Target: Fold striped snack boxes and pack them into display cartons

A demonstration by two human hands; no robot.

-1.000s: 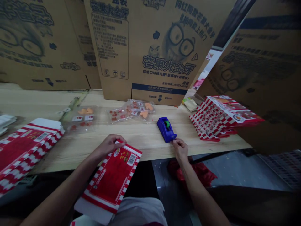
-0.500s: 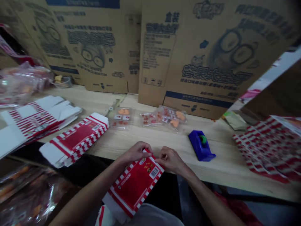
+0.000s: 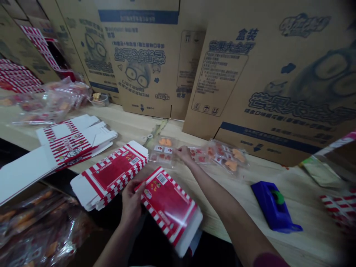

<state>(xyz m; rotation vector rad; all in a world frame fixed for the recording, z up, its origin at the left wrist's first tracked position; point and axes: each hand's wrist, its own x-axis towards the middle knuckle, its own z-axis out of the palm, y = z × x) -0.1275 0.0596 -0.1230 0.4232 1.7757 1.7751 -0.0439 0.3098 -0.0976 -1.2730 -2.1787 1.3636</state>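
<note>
Lower centre, my left grip [image 3: 132, 202] clamps the red-and-white striped cardboard box [image 3: 169, 202] while my right grip [image 3: 183, 152], closure unclear, touches the clear plastic sweet packet [image 3: 164, 151] mid-frame on the counter [image 3: 306, 204]: lifting it calls for a pinch.

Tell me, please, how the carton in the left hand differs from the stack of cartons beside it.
The carton is a single piece, gripped by the left hand; the stack is several pieces with no hand on it. The carton hangs largely past the edge of the table; the stack rests mostly on the table. Both show a red panel, red-and-white striped borders and a barcode.
</note>
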